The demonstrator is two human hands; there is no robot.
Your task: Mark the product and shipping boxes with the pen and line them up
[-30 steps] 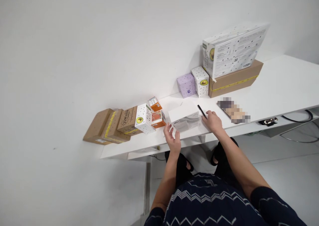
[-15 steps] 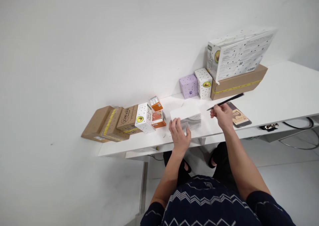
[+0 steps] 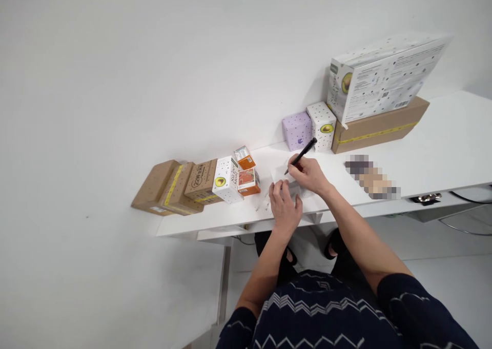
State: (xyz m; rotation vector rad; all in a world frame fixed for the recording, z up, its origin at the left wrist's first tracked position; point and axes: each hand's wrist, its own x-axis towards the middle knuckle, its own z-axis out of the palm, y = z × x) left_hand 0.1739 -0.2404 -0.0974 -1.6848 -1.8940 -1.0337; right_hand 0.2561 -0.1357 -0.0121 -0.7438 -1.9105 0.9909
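Observation:
My right hand (image 3: 307,175) is closed round a black pen (image 3: 302,155), its tip down on a flat white package (image 3: 280,172) lying on the white desk (image 3: 423,149). My left hand (image 3: 284,205) rests on the near part of that package, fingers spread flat, and hides most of it. Both hands touch or nearly touch each other over the package.
Left of the package stand small orange cartons (image 3: 248,175), a white avocado-print box (image 3: 226,180) and brown cardboard boxes (image 3: 180,185). Behind are a purple box (image 3: 295,129), a small white box (image 3: 325,125), and a large white box (image 3: 384,77) on a flat brown box (image 3: 380,128). A blurred flat item (image 3: 371,177) lies to the right.
My right hand picked the pen up from the desk and brought it left onto the package. My left hand moved forward and settled flat on the package.

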